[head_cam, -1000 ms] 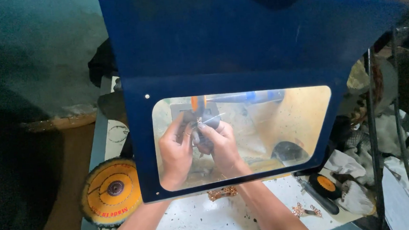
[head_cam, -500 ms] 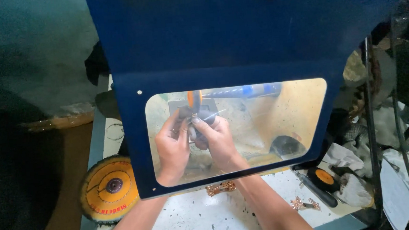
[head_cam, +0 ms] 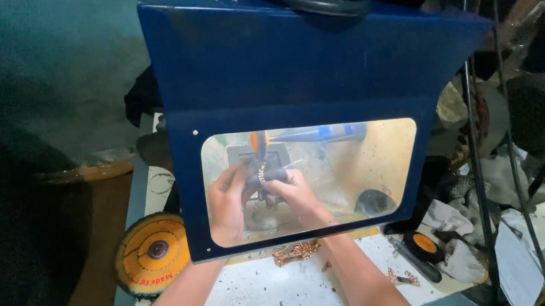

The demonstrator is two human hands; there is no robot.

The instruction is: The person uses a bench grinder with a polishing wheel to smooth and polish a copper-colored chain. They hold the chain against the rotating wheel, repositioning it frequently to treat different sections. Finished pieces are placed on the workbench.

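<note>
Working behind the blue shield (head_cam: 293,76), looking through its clear window (head_cam: 362,173) in the head view, the only one here. Both my hands are inside the enclosure, close together, just under a small orange wheel (head_cam: 258,141) on the end of a horizontal shaft with a blue sleeve (head_cam: 328,132). My left hand (head_cam: 228,203) has its fingers curled in, thumb and fingertips pinched on a short chain-like gold piece (head_cam: 262,172). My right hand (head_cam: 294,192) is closed too, its fingers wrapped over the same piece from the other side, so the piece sits between the two hands, just below the wheel; can't tell if it touches the wheel. A grey block (head_cam: 247,157) sits behind the hands. A dark round thing (head_cam: 373,200) lies at the window's lower right, well apart from my hands. Outside the shield, on the white speckled bench (head_cam: 262,298): gold ornate pieces (head_cam: 297,252) just below the window edge between my forearms, more bits (head_cam: 403,277) to the right. A yellow cutting disc (head_cam: 152,252) is left of the shield; a smaller black-and-orange disc (head_cam: 424,243) is to the right, near crumpled cloth (head_cam: 461,248).
</note>
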